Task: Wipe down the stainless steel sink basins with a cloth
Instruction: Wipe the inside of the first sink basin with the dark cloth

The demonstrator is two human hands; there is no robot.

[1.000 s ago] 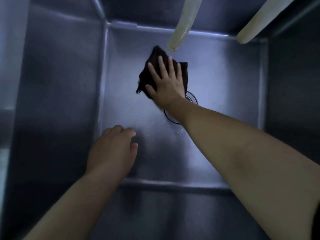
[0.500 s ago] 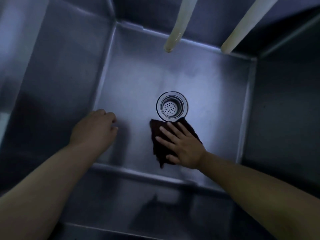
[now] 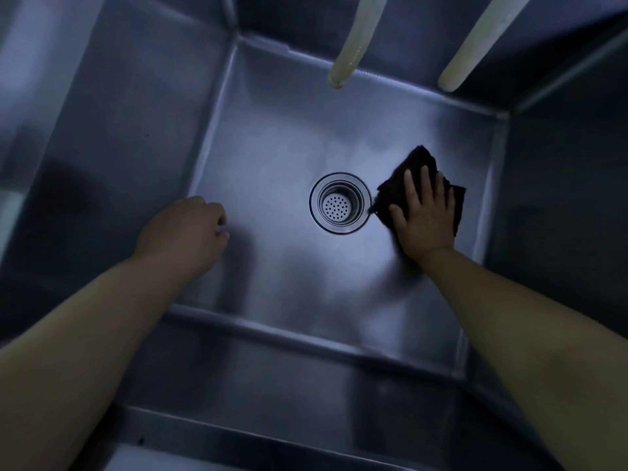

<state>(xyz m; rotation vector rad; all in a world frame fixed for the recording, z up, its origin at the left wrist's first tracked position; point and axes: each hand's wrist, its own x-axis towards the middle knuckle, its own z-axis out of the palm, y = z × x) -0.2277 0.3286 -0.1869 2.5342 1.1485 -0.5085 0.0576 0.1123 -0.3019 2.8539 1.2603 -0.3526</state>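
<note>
I look straight down into a deep stainless steel sink basin [image 3: 278, 266] in dim light. My right hand [image 3: 423, 215] lies flat with straight fingers on a dark cloth [image 3: 413, 164] and presses it onto the basin floor just right of the round drain strainer [image 3: 339, 202]. My left hand [image 3: 185, 229] hovers over the floor's left side, near the left wall, fingers loosely curled and holding nothing. Most of the cloth is hidden under my right hand.
Two pale hoses hang down from the top, the left hose [image 3: 353, 45] and the right hose [image 3: 475, 45], their ends above the back of the basin. Steel walls close in on all sides; the near rim [image 3: 272, 436] runs along the bottom.
My right hand has slid the cloth from the far side of the drain to in front of it, then round to its right side. My left hand stays near the left wall.
</note>
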